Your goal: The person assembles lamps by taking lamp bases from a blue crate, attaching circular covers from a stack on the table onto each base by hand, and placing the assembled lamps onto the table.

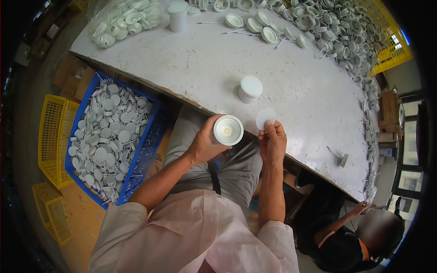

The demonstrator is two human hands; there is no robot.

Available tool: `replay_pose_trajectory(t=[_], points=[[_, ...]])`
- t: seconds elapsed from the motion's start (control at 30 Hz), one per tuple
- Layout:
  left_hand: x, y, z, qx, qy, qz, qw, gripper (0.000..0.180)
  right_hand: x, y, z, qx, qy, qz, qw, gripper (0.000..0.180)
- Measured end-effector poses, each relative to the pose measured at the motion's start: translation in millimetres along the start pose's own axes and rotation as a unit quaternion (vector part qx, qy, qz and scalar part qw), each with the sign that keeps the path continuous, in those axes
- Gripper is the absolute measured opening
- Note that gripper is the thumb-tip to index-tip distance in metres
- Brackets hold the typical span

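Note:
My left hand [203,144] grips a round white lamp housing [228,130] with a yellowish LED chip at its centre, held over my lap at the table's near edge. My right hand [272,141] pinches a thin round white disc [265,118] between its fingertips, just right of the housing. A short stack of white discs [250,88] stands on the white table [191,68] a little beyond both hands.
A blue crate [150,141] full of white round parts sits to my left, with yellow crates [51,136] beyond it. Several white housings with wires [337,32] pile along the table's far and right edge. A bag of parts [123,22] lies far left. Another person [359,236] sits at lower right.

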State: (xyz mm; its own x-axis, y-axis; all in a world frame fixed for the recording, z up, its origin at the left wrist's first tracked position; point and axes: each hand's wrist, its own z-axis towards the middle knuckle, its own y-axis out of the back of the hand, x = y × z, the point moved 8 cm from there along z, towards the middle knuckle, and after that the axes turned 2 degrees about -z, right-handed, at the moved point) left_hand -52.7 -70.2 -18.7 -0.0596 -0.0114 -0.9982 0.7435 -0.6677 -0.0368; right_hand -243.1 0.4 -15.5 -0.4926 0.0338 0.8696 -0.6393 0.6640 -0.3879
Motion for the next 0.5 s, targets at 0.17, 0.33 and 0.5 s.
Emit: replay_pose_trajectory(t=[0.17, 0.33, 0.5], points=[[-8, -14, 2, 0.032, 0.094, -0.226, 0.969, 0.075, 34, -17, -46, -0.016, 0.300, -0.398, 0.867, 0.017], [-17, -16, 5, 0.049, 0.038, -0.230, 0.971, 0.069, 35, -65, -87, 0.118, 0.543, -0.567, 0.608, 0.039], [-19, -18, 3, 0.051, 0.018, -0.196, 0.979, 0.059, 22, -71, -91, 0.146, 0.525, -0.566, 0.619, 0.055]])
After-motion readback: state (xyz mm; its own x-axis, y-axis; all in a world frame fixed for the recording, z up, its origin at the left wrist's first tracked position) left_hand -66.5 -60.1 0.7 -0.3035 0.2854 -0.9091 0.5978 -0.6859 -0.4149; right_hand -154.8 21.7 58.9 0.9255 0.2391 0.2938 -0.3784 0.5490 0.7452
